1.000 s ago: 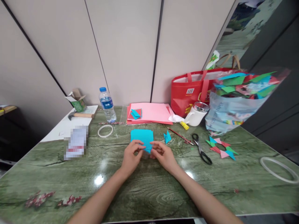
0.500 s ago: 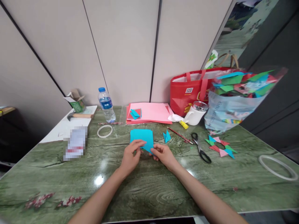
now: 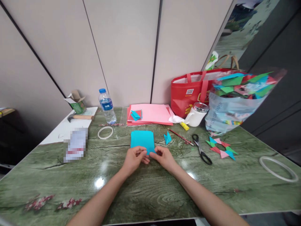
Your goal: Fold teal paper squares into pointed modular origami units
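Note:
Between my two hands is a small piece of blue paper [image 3: 150, 151], in front of a stack of blue square sheets [image 3: 142, 138] on the table. My left hand [image 3: 135, 158] is closed, thumb and fingertips pinching the paper's left side. On its right side my right hand [image 3: 163, 156] pinches it the same way. The paper's exact folds are partly hidden by my fingers and blend into the stack behind. A folded blue paper piece [image 3: 167, 138] stands to the right of the stack.
Right of the hands lie a pencil [image 3: 181, 137], black scissors [image 3: 201, 150] and a ring of folded coloured pieces [image 3: 222, 148]. Behind are pink sheets [image 3: 155, 113], a white mug [image 3: 196, 115] and a red bag [image 3: 182, 97]. A water bottle [image 3: 107, 108] and hammer [image 3: 81, 117] stand left.
My left hand has come down from the top of the blue paper to its near edge. Both thumbs are now closer together, and the paper shows less of its slanted flap.

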### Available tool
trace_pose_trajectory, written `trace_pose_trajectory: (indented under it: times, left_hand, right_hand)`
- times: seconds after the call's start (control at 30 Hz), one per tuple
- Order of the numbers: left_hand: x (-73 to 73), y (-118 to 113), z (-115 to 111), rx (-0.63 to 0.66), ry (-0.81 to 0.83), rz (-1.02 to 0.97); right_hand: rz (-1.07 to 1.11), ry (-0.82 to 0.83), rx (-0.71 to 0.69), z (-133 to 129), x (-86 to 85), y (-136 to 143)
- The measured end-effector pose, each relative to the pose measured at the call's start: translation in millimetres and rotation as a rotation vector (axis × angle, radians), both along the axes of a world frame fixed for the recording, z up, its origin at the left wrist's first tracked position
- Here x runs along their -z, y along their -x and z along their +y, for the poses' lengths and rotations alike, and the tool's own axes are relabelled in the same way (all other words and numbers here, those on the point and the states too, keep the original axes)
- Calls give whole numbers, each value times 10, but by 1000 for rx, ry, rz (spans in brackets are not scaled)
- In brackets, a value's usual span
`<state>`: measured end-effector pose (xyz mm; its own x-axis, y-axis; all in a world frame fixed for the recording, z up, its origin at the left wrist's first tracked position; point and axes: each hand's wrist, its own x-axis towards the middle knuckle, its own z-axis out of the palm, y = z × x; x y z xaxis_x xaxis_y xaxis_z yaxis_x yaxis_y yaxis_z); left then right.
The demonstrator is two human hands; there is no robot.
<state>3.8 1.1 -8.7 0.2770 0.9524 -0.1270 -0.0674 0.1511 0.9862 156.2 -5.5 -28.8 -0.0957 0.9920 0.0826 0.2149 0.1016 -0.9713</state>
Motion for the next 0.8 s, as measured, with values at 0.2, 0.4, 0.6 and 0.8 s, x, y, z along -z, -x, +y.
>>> trace_pose_trajectory:
  times: [0.2, 0.4, 0.6, 0.8]
  left_hand:
    - [-20, -6, -18, -33, -15, -15]
    - [-50, -6, -14, -81, -37, -52]
    - [-9, 30, 13, -118, -172, 89]
    - [130, 185, 128, -274, -757, 612]
  right_hand:
    - [96, -1, 88, -9, -26, 3]
    - [250, 91, 52, -15, -80, -21]
    - [327, 142, 85, -11, -64, -1]
    - [638, 72, 453, 87, -35, -107]
